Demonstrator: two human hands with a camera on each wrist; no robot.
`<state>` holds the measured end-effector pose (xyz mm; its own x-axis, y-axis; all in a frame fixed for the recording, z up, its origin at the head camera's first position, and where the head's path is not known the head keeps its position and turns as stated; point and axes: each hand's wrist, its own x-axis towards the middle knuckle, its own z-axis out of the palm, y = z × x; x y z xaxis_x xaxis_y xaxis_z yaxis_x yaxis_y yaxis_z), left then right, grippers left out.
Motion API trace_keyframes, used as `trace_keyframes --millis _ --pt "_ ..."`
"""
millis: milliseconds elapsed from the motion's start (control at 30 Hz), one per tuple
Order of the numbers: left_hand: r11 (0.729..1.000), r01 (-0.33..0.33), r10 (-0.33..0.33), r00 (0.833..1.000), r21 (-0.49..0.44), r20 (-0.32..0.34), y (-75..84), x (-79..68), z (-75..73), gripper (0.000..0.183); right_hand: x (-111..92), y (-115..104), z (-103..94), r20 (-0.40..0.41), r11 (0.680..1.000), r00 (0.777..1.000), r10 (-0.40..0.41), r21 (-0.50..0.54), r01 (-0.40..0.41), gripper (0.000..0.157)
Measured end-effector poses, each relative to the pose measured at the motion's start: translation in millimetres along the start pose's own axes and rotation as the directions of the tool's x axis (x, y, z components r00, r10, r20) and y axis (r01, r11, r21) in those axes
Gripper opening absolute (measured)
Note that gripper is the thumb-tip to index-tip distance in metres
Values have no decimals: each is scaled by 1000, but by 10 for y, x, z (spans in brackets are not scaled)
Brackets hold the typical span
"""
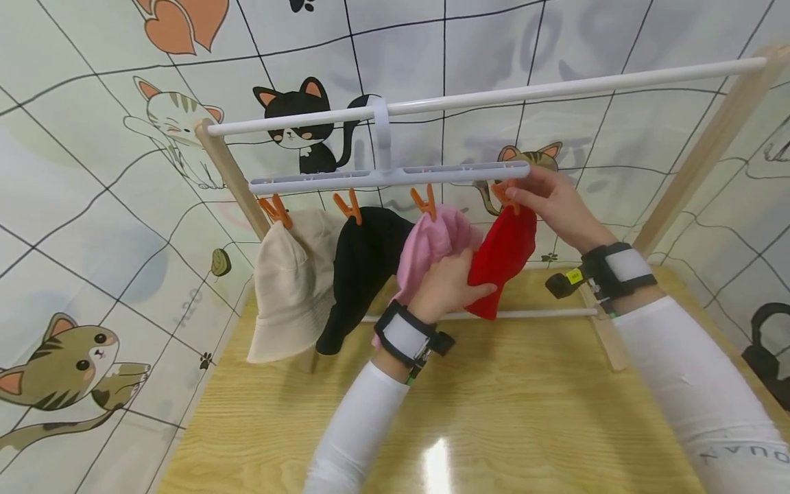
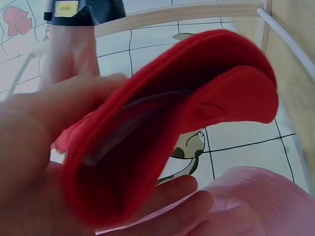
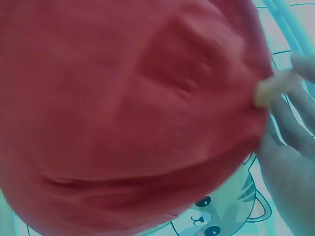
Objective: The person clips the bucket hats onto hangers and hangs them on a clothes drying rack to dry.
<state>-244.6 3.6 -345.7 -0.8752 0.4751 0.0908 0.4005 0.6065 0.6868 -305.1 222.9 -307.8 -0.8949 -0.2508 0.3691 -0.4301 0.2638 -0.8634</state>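
- Red fabric hat (image 1: 503, 254) hangs at the right end of the white plastic clip hanger (image 1: 389, 178); beige, black and pink hats already hang left of it.
- Your left hand (image 1: 447, 288) grips its lower edge.
- Your right hand (image 1: 549, 202) pinches the orange clip (image 1: 505, 195) under that hanger; releasing appears to be what remains.

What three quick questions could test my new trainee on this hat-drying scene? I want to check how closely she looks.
1. True or false: four hats hang from the clip hanger.
2. Which hat does the left hand hold? A) the cream hat B) the black hat C) the red hat
3. Fill in: the right hand is at the orange ____ above the red hat.

Key:
1. True: cream, black, pink hat and red.
2. C; its fingers curl round the lower part.
3. Clip, at the right end of the hanger.
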Motion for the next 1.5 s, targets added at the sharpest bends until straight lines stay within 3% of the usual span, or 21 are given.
trace_keyframes --millis 233,600,900,1067,1267,1500 --pt "997 -19 19 1000 77 0 53 -59 -27 49 -19 42 -76 -91 999 995 -49 5 50 35" --pt "994 -37 36 999 103 10 120 -119 -59 37 -88 114 -240 -133 1000 991 -5 -1 5 33" --pt "987 -157 157 987 20 -39 108 -196 -81 48 -169 98 -350 -141 999 990 23 -29 -28 36" --pt "976 -203 210 974 84 -86 123 -242 -109 39 -200 72 -384 -159 998 986 50 -38 -57 37" --pt "983 -151 163 979 109 -120 162 -320 -155 26 -274 58 -421 -172 982 983 68 -161 -96 40" --pt "983 -101 124 981 153 -149 133 -426 -213 31 -446 7 -407 -238 948 967 93 -276 -159 46"
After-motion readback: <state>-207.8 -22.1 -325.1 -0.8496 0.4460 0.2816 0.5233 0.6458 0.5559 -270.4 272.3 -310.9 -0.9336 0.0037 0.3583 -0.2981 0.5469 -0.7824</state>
